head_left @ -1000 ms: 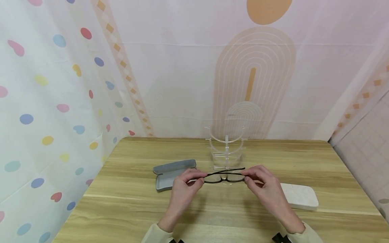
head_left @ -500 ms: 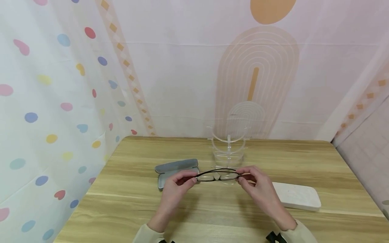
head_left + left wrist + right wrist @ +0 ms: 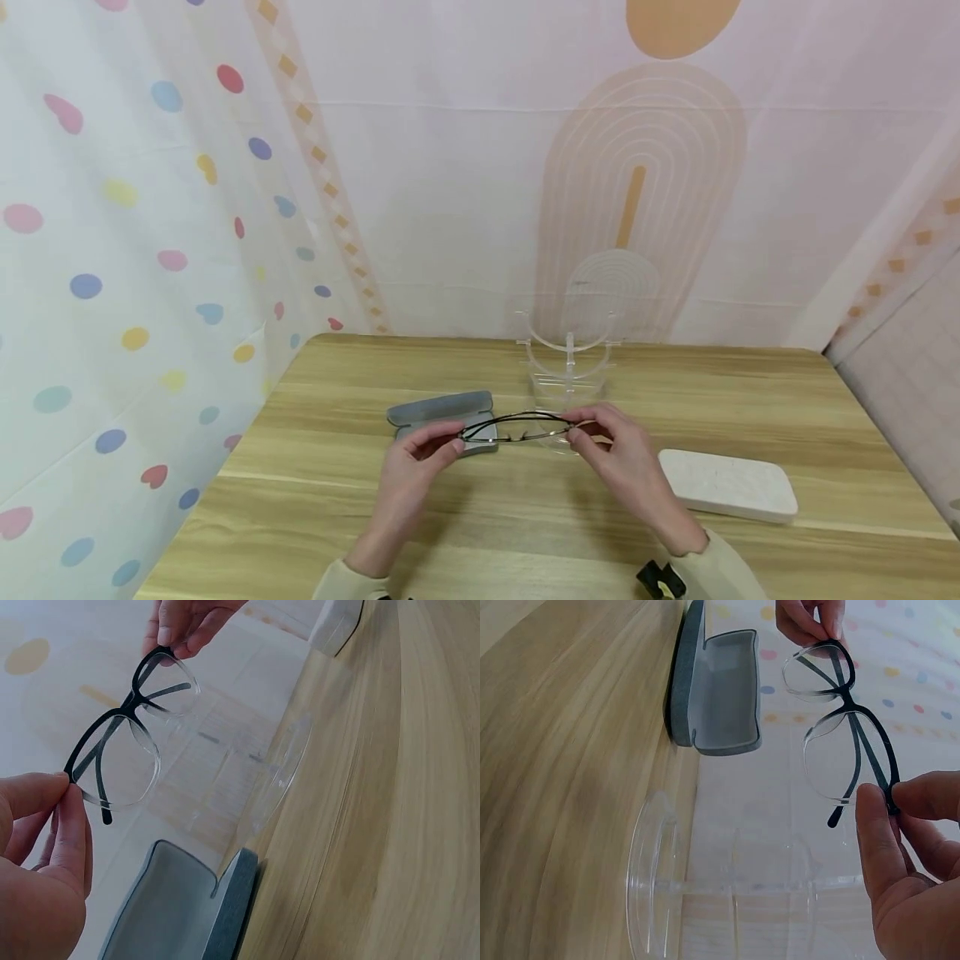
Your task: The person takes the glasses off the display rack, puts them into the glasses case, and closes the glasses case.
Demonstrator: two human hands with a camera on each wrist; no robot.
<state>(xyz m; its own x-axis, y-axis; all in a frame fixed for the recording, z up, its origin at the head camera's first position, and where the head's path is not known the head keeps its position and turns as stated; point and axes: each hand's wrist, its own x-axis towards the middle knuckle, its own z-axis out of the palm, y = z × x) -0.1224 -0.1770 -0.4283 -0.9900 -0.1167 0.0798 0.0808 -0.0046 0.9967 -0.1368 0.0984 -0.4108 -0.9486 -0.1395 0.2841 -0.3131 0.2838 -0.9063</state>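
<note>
A pair of glasses (image 3: 130, 703) with a black upper frame and clear lower rims is held up between both hands, its temples folded across behind the lenses. My left hand (image 3: 408, 479) pinches one end of the frame between thumb and fingers. The other end is pinched by my right hand (image 3: 622, 462). Behind and below the left hand lies a grey glasses case (image 3: 442, 407), lid up; its grey lining (image 3: 731, 690) shows with nothing in it. In the head view the glasses overlap the case's right end and the foot of a clear display stand (image 3: 570, 360).
The display stand has several curved tiers and stands toward the back of the wooden table (image 3: 300, 467). To the right of my right hand lies a white oblong case (image 3: 731, 485). A patterned curtain (image 3: 450, 183) hangs behind the table and along its left side.
Both hands have carried the glasses leftward, toward the grey case, and the frame has tipped so its lenses look narrower from above. The head view has turned slightly left.
</note>
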